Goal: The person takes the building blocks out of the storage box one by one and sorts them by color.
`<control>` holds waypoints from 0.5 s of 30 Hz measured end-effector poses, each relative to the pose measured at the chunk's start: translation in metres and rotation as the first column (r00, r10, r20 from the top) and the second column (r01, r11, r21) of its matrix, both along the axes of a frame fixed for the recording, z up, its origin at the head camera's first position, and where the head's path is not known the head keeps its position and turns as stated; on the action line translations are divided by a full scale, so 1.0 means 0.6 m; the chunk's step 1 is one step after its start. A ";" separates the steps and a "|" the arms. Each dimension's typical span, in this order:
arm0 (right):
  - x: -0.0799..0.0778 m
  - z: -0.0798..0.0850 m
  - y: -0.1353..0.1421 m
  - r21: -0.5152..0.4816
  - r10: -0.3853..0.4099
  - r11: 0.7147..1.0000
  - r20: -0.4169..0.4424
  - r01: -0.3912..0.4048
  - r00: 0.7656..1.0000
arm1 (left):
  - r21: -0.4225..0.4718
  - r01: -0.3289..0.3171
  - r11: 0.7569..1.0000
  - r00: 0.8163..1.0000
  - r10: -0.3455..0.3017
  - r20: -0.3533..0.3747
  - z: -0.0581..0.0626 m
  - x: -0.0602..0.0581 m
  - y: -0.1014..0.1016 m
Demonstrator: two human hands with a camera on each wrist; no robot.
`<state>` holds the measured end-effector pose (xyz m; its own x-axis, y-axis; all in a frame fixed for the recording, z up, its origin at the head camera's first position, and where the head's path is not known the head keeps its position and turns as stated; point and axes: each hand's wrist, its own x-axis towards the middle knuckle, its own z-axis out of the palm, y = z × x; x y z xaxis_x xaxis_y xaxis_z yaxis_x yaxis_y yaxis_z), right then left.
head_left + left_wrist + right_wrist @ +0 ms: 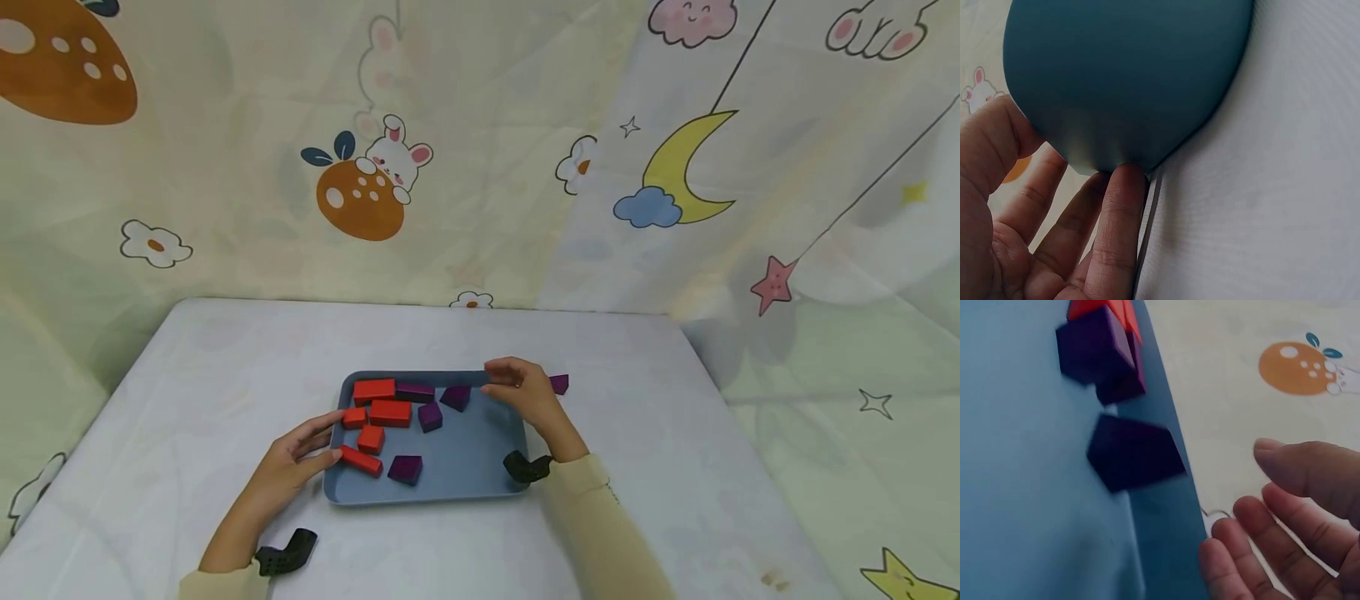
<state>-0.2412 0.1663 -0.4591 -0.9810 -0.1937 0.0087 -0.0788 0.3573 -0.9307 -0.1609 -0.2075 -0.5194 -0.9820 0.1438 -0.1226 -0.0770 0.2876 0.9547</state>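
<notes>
My left hand (288,462) holds the left side of the blue tray (465,492). In the left wrist view its thumb lies at the rim and its fingertips (1127,178) touch the outer wall. My right hand (528,396) is over the tray's far right corner, fingers loosely bent, nothing between them. Nearest to it in the tray is a purple block (455,397), dark in the right wrist view. Another purple block (559,383) lies outside the tray, just right of this hand. Several red blocks, among them a long one (362,461), fill the tray's left part.
More purple blocks lie in the tray: one near the front (406,469), one mid-tray (430,417), and a long one (415,392) along the back wall. The tray stands on a white table (247,350). A patterned cloth (480,167) hangs behind.
</notes>
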 end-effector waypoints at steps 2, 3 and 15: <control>0.000 -0.004 -0.015 0.005 -0.016 1.000 0.036 0.016 0.999 | -0.004 -0.001 1.000 1.000 0.001 0.000 0.000 0.000 -0.001; 0.000 -0.007 -0.022 0.014 -0.027 1.000 0.049 0.026 0.998 | -0.005 0.000 1.000 1.000 0.000 0.002 -0.001 0.000 -0.001; -0.006 -0.036 -0.054 0.106 -0.031 0.994 0.094 0.021 0.995 | 0.011 0.009 1.000 1.000 -0.009 0.018 0.002 0.001 0.000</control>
